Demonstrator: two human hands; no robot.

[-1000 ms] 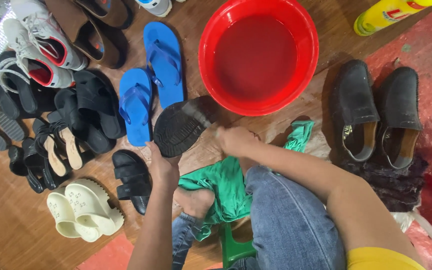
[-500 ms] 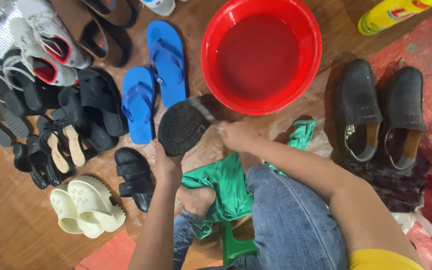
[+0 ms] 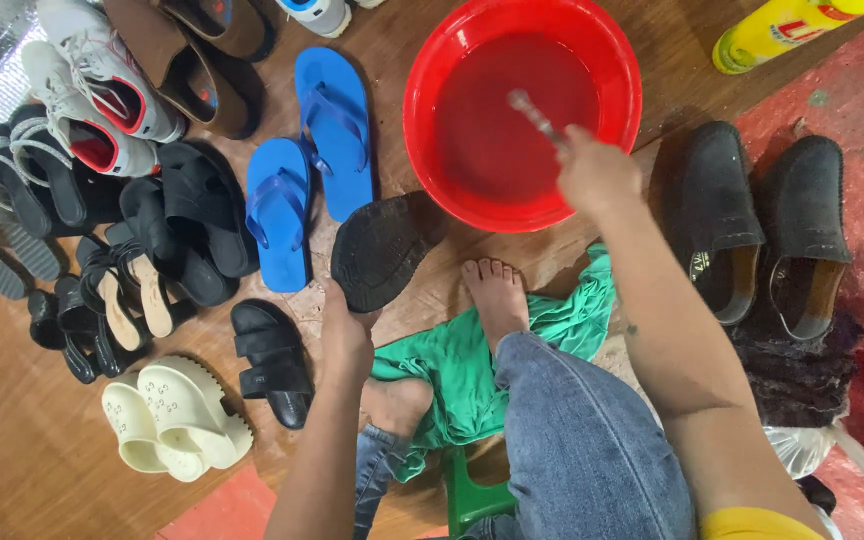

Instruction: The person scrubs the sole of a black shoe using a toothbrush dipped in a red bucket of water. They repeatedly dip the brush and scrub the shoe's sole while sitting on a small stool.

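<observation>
Centre frame: black shoe [image 3: 382, 250] held sole-up by left hand [image 3: 347, 335]. Right hand [image 3: 597, 170] closed on brush [image 3: 537, 118] over red basin [image 3: 522, 110]; bristles best wetted fully, drips shaken inside rim.

Left of the one red basin [image 3: 432, 60], two blue flip-flops [image 3: 297, 165] are counted, and two cream sandals [image 3: 174, 418] lower down. Right of it, two dark loafers [image 3: 760, 225] and one yellow bottle [image 3: 777, 28] are seen.
</observation>
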